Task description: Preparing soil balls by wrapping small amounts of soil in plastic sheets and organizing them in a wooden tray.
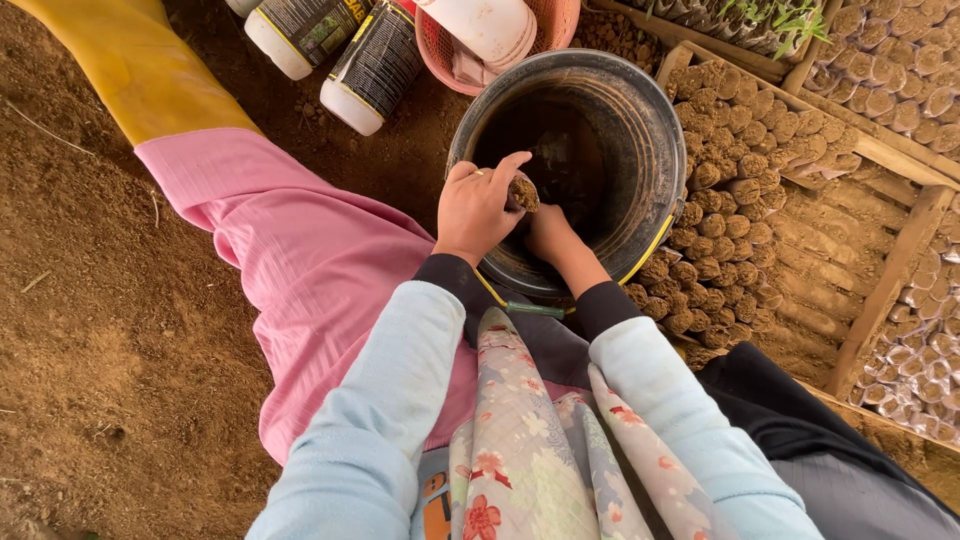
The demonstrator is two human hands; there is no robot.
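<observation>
Left hand (pixel 478 208) sits at the near rim of the dark metal bucket (pixel 655 150), fingers curled and clamped on a small soil-filled bag (pixel 523 192), mouth up, apparently so the fill stays in. Right hand (pixel 548 232) reaches lower into the bucket beside it, mostly hidden behind the left hand and in shadow; cannot tell whether its fingers are together or apart. The two hands are close, perhaps touching. Both wrists show dark cuffs under pale blue sleeves.

Bucket interior is dark, contents hard to read. It stands on bare brown earth, directly in front of the person, within easy reach of both arms. A yellow handle or band runs along its near side.

To the right, just beside the bucket, a wooden frame bed (pixel 890 265) holds tight rows of filled soil bags (pixel 715 190), packed upright against each other so they support one another. More rows lie beyond the frame.

Above left of the bucket: white bottles with dark labels (pixel 375 65) lying on the ground, and a pink basket (pixel 555 25) with a white container in it. Pink cloth (pixel 300 270) covers the person's lap; a floral apron hangs below.
</observation>
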